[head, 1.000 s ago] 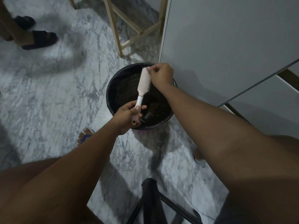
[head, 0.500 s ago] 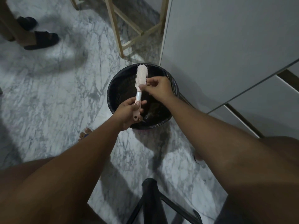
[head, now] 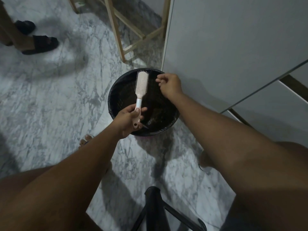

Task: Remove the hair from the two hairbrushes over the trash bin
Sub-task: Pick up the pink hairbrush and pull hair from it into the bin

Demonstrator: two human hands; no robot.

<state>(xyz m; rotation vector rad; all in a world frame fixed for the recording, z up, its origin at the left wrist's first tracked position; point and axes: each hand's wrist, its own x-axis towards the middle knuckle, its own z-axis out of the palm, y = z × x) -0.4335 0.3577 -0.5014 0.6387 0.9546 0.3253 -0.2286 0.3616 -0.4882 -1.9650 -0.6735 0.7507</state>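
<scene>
— Start out left of the trash bin (head: 110, 97). Anything that matters?

— Only another person's feet in black sandals (head: 40, 45), well off to its far left on the marble floor (head: 50, 100). They have nothing to do with the job.

— And at the bin itself?

— The left hand (head: 128, 119) is at the bin's near rim, fingers and thumb wrapped round the handle of the pink hairbrush (head: 141, 85). The brush head reaches out over the bin's opening, bristles turned up toward the camera.

— It was nearly edge-on half a second ago.

— Yes, and the right hand (head: 170, 85) was pinching at the base of the head then. Now it has come away and sits apart from the brush, over the right side of the bin. Thumb and forefinger (head: 158, 80) are pressed tip to tip and the other fingers are curled.

— Holding hair?

— I can't tell. Strands would be too fine to show against the black liner. My guess is that one pull has just finished and whatever came off is about to drop into the bin.

— So where does that leave things?

— Midway through this brush, I'd judge, and a second brush isn't in view. Right of the bin there's just the white cabinet (head: 233, 47), close against its rim.
</scene>
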